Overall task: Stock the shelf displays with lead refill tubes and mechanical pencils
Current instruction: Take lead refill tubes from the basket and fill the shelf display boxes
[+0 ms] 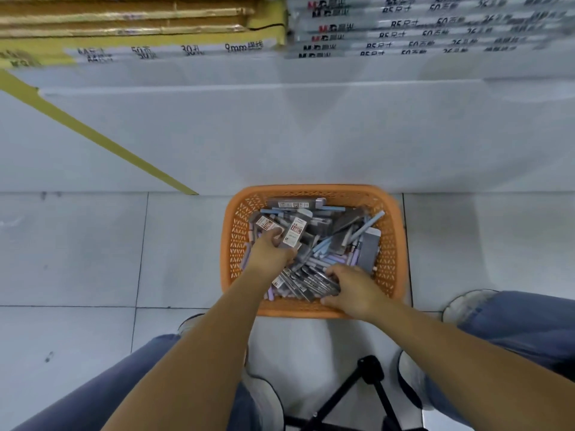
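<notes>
An orange plastic basket (pixel 390 244) stands on the floor against the base of a white shelf unit. It is full of lead refill tubes and blue and lilac mechanical pencils (pixel 342 237). My left hand (pixel 273 250) reaches into the basket's left side and grips a few labelled refill tubes (pixel 294 233) that stick up from its fingers. At the basket's near edge, my right hand (pixel 351 287) curls over a bundle of grey refill tubes (pixel 306 283) and holds them.
The white shelf base (pixel 280 135) rises behind the basket, with stacked notebook packs (pixel 420 26) and gold-edged packs (pixel 124 20) on the shelf above. My knees flank the basket. A black tripod (pixel 357 396) stands on the tiled floor between my feet.
</notes>
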{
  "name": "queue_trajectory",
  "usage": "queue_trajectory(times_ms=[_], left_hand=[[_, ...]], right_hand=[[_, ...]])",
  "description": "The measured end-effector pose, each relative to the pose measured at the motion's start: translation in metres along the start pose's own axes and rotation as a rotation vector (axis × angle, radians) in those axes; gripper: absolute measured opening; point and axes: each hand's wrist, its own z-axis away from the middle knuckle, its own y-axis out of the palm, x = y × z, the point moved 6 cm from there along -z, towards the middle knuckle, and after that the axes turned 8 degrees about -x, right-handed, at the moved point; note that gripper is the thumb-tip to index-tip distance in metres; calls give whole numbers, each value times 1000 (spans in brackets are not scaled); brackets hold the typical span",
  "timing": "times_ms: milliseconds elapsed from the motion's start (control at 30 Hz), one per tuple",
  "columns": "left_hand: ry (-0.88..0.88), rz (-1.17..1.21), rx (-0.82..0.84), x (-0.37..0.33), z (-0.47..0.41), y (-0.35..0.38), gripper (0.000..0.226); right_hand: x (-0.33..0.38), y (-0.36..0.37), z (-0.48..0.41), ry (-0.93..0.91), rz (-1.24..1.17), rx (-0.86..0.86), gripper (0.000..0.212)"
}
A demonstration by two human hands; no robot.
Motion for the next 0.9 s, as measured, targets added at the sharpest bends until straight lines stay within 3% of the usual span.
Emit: queue_trajectory(times_ms=[67,200,400,533,633,767,900], left_hand=[[-116,106,45,10,3,-5,48],[-256,300,84,27,18,-16,20],[-205,440,96,36,41,-20,28],[-224,499,173,26,61,-10,28],[-127,496,222,0,81,-4,15],[81,651,303,-58,117,-5,21],[245,734,279,-109,155,-26,51]], right_hand=[[3,0,-1,0,46,-5,61],[7,-5,-3,-7,-21,27,33],[-7,-25,13,98,-326,42,28],[-2,-63,24,87,-427,-72,21],[19,-97,39,29,-572,-191,26],[67,-136,72,-128,-832,-285,28],[116,-171,107,-253,-831,-349,39]])
